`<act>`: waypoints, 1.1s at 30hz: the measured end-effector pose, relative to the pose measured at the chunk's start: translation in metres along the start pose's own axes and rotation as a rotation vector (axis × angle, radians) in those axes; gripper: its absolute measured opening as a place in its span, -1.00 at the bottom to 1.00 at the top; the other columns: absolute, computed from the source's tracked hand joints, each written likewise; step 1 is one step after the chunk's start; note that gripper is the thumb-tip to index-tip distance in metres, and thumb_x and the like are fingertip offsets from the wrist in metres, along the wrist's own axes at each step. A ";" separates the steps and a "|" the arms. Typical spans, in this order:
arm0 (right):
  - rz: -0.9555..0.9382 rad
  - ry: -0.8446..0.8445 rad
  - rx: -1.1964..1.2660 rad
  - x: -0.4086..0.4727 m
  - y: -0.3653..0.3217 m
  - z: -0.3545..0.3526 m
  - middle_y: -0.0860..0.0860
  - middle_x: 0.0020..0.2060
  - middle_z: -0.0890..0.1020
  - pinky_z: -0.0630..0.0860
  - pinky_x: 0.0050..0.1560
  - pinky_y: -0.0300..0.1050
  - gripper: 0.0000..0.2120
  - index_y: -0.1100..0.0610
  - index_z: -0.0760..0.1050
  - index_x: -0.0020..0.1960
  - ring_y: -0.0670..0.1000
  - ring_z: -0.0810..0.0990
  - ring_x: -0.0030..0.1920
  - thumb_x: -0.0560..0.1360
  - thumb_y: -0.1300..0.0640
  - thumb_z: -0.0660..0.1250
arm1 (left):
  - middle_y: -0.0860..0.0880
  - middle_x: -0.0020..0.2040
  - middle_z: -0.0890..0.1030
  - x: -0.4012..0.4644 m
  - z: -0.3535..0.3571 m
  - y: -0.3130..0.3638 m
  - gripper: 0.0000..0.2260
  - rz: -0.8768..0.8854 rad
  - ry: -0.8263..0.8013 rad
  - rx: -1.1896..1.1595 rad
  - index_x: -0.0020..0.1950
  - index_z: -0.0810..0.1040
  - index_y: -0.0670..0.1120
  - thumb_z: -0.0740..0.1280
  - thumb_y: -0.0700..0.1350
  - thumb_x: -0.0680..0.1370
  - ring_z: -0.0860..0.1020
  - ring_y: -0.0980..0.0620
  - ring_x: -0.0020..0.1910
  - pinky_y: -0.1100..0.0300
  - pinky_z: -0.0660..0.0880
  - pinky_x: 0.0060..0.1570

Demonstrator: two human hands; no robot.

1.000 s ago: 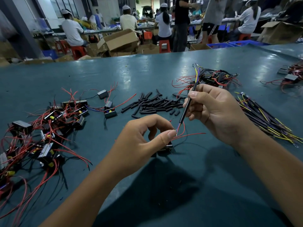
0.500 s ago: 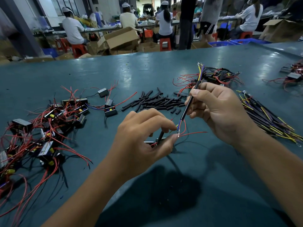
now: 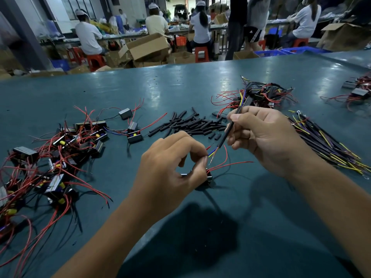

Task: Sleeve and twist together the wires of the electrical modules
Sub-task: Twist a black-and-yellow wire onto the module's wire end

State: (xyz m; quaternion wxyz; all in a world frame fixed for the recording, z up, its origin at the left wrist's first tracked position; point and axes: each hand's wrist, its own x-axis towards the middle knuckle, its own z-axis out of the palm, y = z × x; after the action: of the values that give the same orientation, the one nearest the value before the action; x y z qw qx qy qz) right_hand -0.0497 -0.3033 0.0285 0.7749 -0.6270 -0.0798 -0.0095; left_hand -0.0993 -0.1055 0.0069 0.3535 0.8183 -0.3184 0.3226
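Wires (image 3: pixel 212 155) from the black cable (image 3: pixel 230 127) meet your left hand (image 3: pixel 172 163), which pinches their tips above a module (image 3: pixel 208 177) on the table (image 3: pixel 140 93). Your right hand (image 3: pixel 267 135) grips the cable, slanting up and away toward far sleeves (image 3: pixel 192 125).

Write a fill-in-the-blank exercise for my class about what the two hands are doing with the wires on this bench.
1. The right hand grips a black cable whose free end shows blue and ______ cores.
2. The left hand pinches the cable's cores and holds a small black ______ against the table.
3. The wires running out of that part are ______ in colour.
4. The loose black sleeves lie on the table ______ the two hands.

Missing words: yellow; module; red; beyond
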 end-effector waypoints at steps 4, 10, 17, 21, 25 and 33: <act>-0.265 0.340 -0.863 -0.002 -0.001 -0.011 0.03 -0.07 0.66 0.53 -0.06 -0.17 -0.69 0.17 0.49 0.20 0.01 0.64 -0.09 0.54 0.03 0.38 | 0.08 -0.24 0.52 0.001 -0.002 -0.002 -0.90 -0.048 0.015 -0.034 -0.17 0.57 -0.14 0.32 -0.15 0.51 0.48 -0.05 -0.26 0.01 0.45 -0.21; -0.721 -0.287 -1.003 -0.022 -0.016 0.000 -0.17 0.07 0.63 0.43 0.16 -0.37 -0.68 0.07 0.53 0.22 -0.25 0.58 0.12 0.54 -0.07 0.36 | 0.15 -0.35 0.52 0.003 -0.006 -0.002 -0.90 -0.337 0.062 -0.366 -0.19 0.59 -0.02 0.37 -0.18 0.51 0.39 0.18 -0.38 0.34 0.30 -0.34; -0.574 -0.487 -0.946 -0.020 -0.020 -0.005 -0.12 -0.30 0.61 0.39 -0.29 -0.36 -0.86 0.04 0.60 -0.03 -0.11 0.56 -0.31 0.55 -0.01 0.34 | 0.20 -0.31 0.50 0.006 -0.017 -0.007 -0.91 -0.214 -0.149 -0.204 -0.16 0.54 0.05 0.38 -0.10 0.53 0.40 0.18 -0.33 0.36 0.31 -0.28; -0.546 -0.595 -0.944 -0.019 -0.022 -0.010 -0.20 -0.30 0.63 0.33 -0.30 -0.46 -0.85 0.05 0.62 0.00 -0.18 0.58 -0.32 0.56 -0.01 0.34 | 0.19 -0.23 0.47 0.009 -0.020 -0.011 -0.95 -0.062 -0.219 -0.044 -0.12 0.54 0.00 0.33 -0.07 0.54 0.43 0.14 -0.24 0.40 0.29 -0.18; -0.497 -0.561 -0.789 -0.019 -0.018 -0.009 -0.10 -0.30 0.64 0.43 -0.33 -0.32 -0.85 0.05 0.58 0.04 -0.12 0.59 -0.33 0.56 0.00 0.32 | 0.15 -0.22 0.49 0.008 -0.017 -0.010 -0.94 -0.040 -0.128 -0.048 -0.13 0.55 -0.05 0.33 -0.12 0.54 0.42 0.15 -0.24 0.35 0.30 -0.18; -0.518 -0.439 -0.744 -0.018 -0.010 -0.003 -0.07 -0.32 0.60 0.34 -0.36 -0.33 -0.94 -0.05 0.46 0.07 -0.11 0.44 -0.41 0.61 0.03 0.25 | 0.17 -0.32 0.51 0.001 -0.001 0.005 -0.89 -0.300 0.014 -0.230 -0.19 0.55 0.04 0.37 -0.15 0.51 0.39 0.18 -0.37 0.21 0.37 -0.37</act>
State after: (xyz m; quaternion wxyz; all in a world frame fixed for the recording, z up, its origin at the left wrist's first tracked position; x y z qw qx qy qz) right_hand -0.0679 -0.3101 0.0348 0.4359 -0.8076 -0.3852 -0.0972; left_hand -0.1024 -0.1079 0.0103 0.4910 0.8085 -0.2250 0.2336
